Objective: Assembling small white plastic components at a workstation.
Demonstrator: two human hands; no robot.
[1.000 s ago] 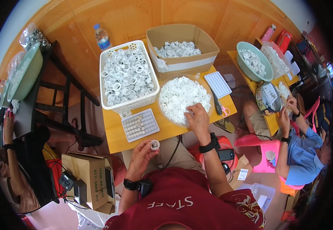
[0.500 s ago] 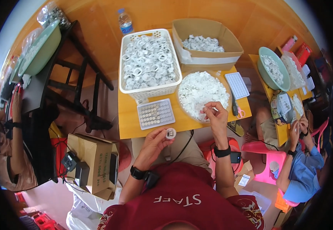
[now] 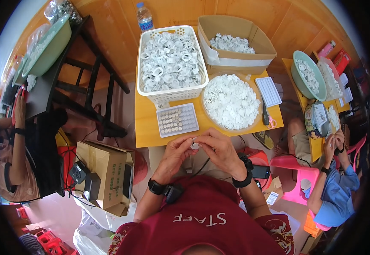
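Drawn in from beside the bowl (image 3: 205, 111) since the earlier frame, the right hand (image 3: 220, 149) now meets the left hand (image 3: 174, 154) over the lap, just off the table's (image 3: 145, 135) near edge. Between them sits the round part (image 3: 194, 146), pinched by the left fingertips; the right fingers are bent against it, but whether they grip anything else I cannot tell. I judge this a 2-handed fitting step, calling for a steady left pinch and light right pressure. White pieces fill the bowl; nearby are 2 trays, a basket (image 3: 172, 96) and a box (image 3: 241, 62). Beyond, 1 co-worker (image 3: 336, 197) sits rightward.
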